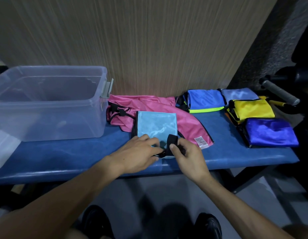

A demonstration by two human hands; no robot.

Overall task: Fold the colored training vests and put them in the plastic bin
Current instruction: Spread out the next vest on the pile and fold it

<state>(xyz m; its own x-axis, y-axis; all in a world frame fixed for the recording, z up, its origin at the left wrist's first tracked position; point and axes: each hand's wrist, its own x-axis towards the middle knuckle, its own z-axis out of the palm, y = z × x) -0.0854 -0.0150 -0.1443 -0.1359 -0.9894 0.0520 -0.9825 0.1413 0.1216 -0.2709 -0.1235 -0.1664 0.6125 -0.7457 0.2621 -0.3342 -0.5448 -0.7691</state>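
A light blue vest (156, 124), folded to a small rectangle with black trim, lies on the blue bench on top of an unfolded pink vest (149, 104). My left hand (137, 154) rests on its near edge, fingers spread over the fabric. My right hand (186, 154) pinches the vest's black strap (172, 139) between thumb and fingers. The clear plastic bin (96, 118) stands at the left with nothing visible inside. Folded vests lie at the right: blue with neon trim (205, 100), pale blue (239, 94), yellow (253, 109), and deep blue (272, 132).
The blue padded bench (72, 156) runs along a wood-grain wall (149, 49). A grey-handled bar (279, 91) and dark equipment sit at the far right. A translucent lid (3, 149) lies at the left edge. My black shoes (96, 221) are on the grey floor below.
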